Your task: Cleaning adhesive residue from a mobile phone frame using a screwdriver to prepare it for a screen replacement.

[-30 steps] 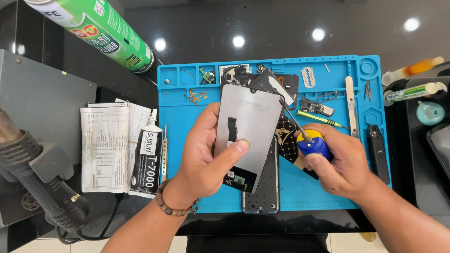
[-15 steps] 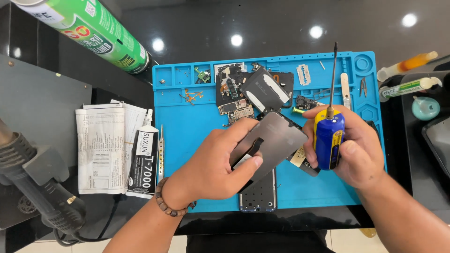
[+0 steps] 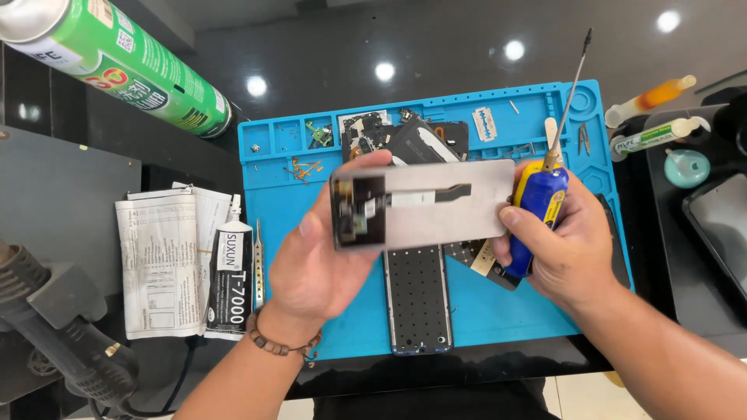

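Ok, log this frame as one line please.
left hand: holds phone screen panel flat | right hand: steadies panel end, grips blue-yellow screwdriver tip up | below: phone frame on blue mat

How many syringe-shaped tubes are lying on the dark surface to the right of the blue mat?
2. The orange-filled syringe tube lies at the upper right, just off the blue mat. The green-labelled syringe tube lies just below it. More may be hidden beyond the frame edge.

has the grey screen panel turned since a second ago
Yes. The grey screen panel stood upright over the blue mat; now it lies crosswise, held by the left hand and right hand.
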